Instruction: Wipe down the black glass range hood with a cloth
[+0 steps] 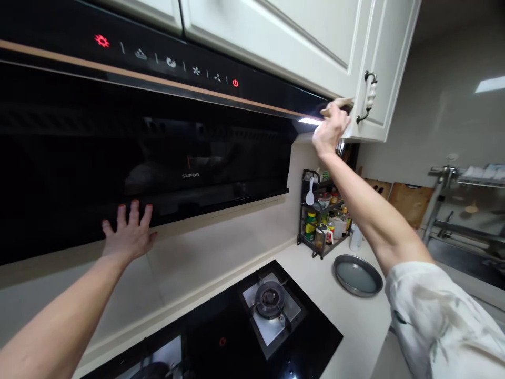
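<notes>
Head view, looking up under the cabinets: the left hand (128, 234) is spread wide, fingers splayed, palm flat on the lower edge of the glossy black glass range hood (158, 152); white lettering on that glass reads SUPOR; along the hood's top strip sit six touch icons, the first and last glowing red, the four between them pale. Up at the hood's right end the right hand (330, 129) is raised, fingers curled at the underside corner where the hood meets the cream panelled wall cabinet (315, 37); whether it pinches anything there I cannot tell; a lit strip shines just beside it. One dark cabinet handle with a white ceramic grip (370, 96) hangs just right of that hand. Down on the pale countertop (355, 321): one black glass gas hob (236, 337) at the near edge, one burner plainly showing; one round grey metal pan (358, 275) just beside it; one black wire rack of jars and bottles (321, 221) in the back corner, labels too small to read.
</notes>
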